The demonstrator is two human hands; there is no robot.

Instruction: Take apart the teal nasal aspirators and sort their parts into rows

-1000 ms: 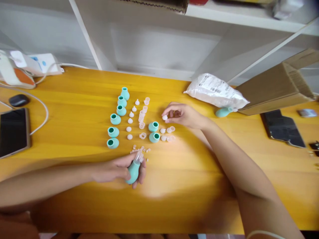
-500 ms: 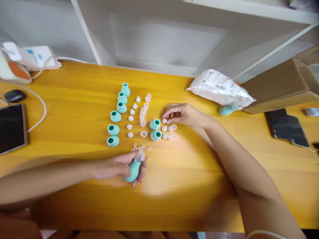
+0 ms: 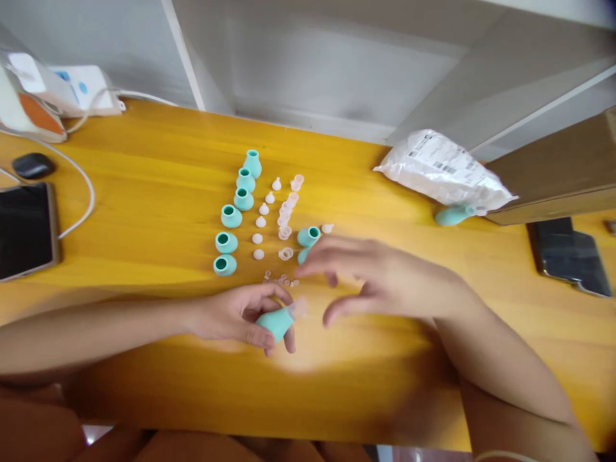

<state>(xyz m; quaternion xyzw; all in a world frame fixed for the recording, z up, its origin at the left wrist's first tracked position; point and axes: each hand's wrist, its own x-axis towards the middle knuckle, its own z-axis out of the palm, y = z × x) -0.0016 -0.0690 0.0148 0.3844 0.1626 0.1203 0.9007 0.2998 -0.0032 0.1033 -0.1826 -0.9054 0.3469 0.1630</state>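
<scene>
My left hand [image 3: 235, 314] is wrapped round a teal squeeze bulb [image 3: 275, 325], whose clear nozzle [image 3: 299, 308] points right. My right hand [image 3: 380, 276], a little blurred, hovers right of that nozzle with fingers and thumb apart and nothing visible between them. It partly hides a teal bulb [image 3: 308, 236] and another below it. Just beyond its knuckles lies a small white piece with a narrow neck [image 3: 327, 228]. Farther left stand several open teal bulbs [image 3: 231, 216], a column of white round pieces [image 3: 260, 222] and clear caps [image 3: 285, 232]. Tiny clear rings [image 3: 283, 280] lie above my left hand.
A white plastic parcel [image 3: 443, 167] rests at the back right, with a finished-looking teal bulb [image 3: 453, 215] before it. Beside these are a cardboard box [image 3: 553, 173] and a black phone-like object [image 3: 572, 256]. A tablet [image 3: 26, 231], mouse [image 3: 33, 165] and cable [image 3: 91, 192] occupy the left.
My right hand has come away from the white pieces, toward me and the held bulb, and its fingers have spread. My left hand has tilted the bulb so its nozzle points more to the right.
</scene>
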